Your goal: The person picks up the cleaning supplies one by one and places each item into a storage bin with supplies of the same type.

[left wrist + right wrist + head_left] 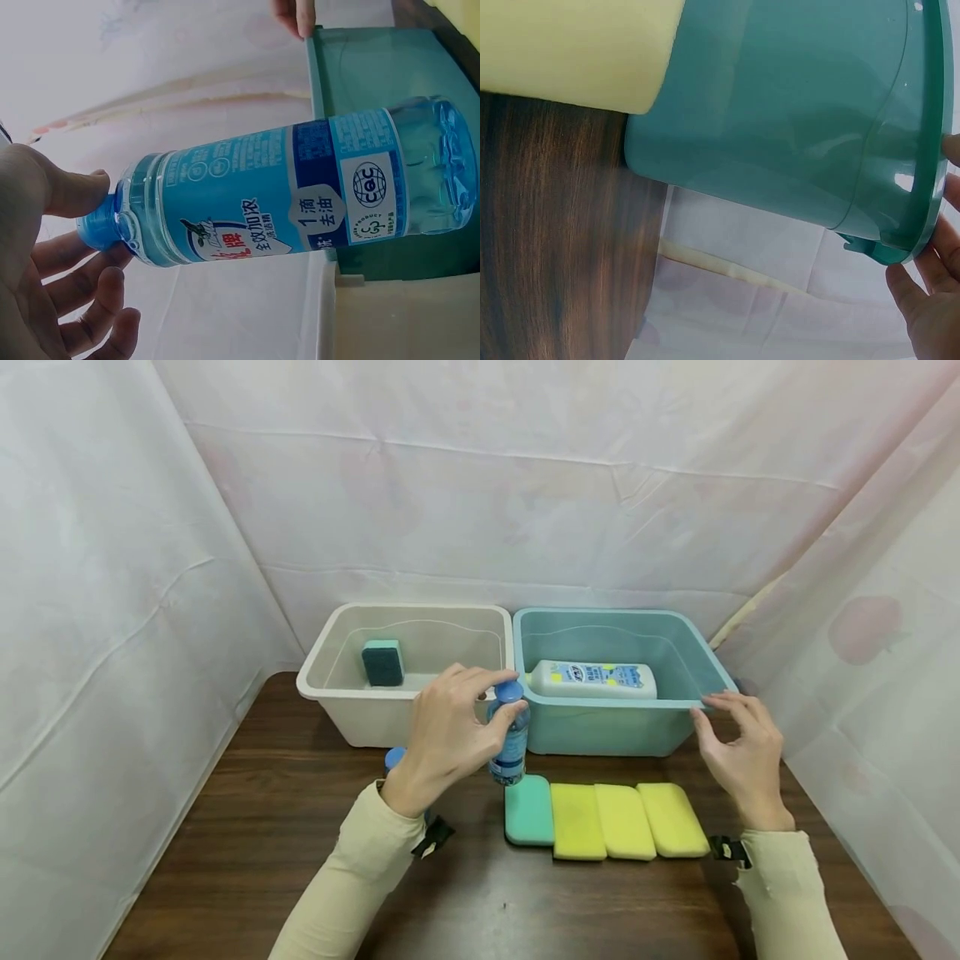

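My left hand (453,731) pinches the blue cap of a clear blue dish soap bottle (513,747) between thumb and fingers. The bottle hangs upright in front of where two bins meet, and its label faces the left wrist camera (240,191). At the front right corner of the teal bin (600,727), my right hand (742,752) holds the rim, thumb outside and fingers over the edge. A white bottle (592,680) with a blue and yellow label lies on its side inside that bin.
Left of the teal bin stands a cream bin (363,718) holding a dark green sponge (383,663). A green sponge (528,810) and several yellow sponges (626,822) lie in a row on the wooden table (247,827). Another blue cap (394,757) shows behind my left wrist.
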`<state>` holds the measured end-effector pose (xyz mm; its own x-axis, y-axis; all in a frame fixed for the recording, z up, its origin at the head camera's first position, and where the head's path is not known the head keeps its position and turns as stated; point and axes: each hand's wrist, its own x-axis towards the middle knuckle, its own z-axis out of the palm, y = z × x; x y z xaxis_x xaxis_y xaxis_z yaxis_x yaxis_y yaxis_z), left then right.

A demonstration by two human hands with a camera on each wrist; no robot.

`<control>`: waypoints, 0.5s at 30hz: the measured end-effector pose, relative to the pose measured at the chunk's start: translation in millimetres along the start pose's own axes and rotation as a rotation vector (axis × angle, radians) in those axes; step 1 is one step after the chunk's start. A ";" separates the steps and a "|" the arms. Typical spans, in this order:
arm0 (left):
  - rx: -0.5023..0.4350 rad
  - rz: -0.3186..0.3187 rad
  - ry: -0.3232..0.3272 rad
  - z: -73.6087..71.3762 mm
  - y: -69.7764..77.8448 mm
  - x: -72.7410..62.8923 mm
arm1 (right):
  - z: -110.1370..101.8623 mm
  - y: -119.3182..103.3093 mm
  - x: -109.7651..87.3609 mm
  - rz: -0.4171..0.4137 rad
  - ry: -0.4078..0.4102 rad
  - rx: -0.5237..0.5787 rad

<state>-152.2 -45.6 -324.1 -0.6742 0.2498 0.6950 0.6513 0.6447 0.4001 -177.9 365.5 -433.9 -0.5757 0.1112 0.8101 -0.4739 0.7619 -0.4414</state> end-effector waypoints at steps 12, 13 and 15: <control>-0.163 -0.074 -0.017 -3.8 7.4 3.7 | -0.6 3.4 0.2 0.010 -0.037 -0.023; -0.176 -0.079 -0.022 -3.9 7.8 4.0 | -0.9 3.9 0.1 0.012 -0.043 -0.026; -0.200 -0.087 -0.031 -4.0 8.6 4.5 | -1.4 4.6 0.0 0.014 -0.049 -0.028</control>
<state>-148.2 -41.8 -315.1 -0.7391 0.2232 0.6355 0.6443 0.5095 0.5704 -179.2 369.9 -435.4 -0.6143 0.0912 0.7838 -0.4473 0.7780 -0.4411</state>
